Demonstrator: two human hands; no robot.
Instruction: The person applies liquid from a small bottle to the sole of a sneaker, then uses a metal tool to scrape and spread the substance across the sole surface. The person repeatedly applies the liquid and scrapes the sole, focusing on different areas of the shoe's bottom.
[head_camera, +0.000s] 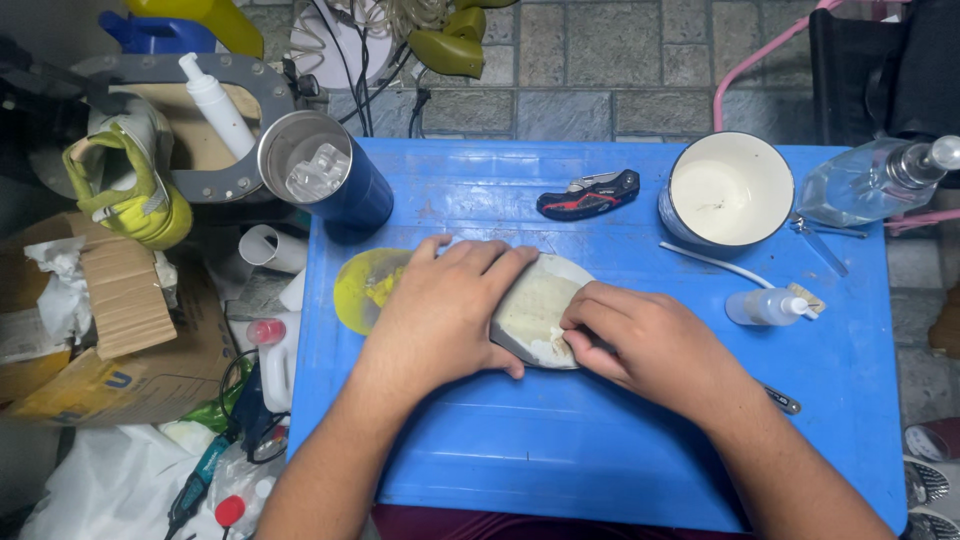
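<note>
A blue plastic worktop (600, 440) fills the middle of the view, standing on a grey stone-tiled floor (600, 50). To its left lies a torn brown cardboard box (120, 310) with crumpled white paper, and above that a yellow and white shoe (135, 175).

At the worktop's far right edge stands a round white-lined bowl (727, 190) with a dark outer wall, and beside it a clear bottle (865, 180) lies on its side. At the far left corner is a dark blue steel tumbler (325, 180), tipped over. Between tumbler and bowl rests a small black and red folding tool (588, 194). A small clear squeeze bottle (765, 306) with a white nozzle lies near the right hand.

The shoe sole (535, 310), pale and off-white with a yellow heel end, lies flat in the worktop's centre. The left hand (440, 315) is spread flat on it, pressing down over its middle. The right hand (650, 345), fingers curled, pinches the sole's right edge.
</note>
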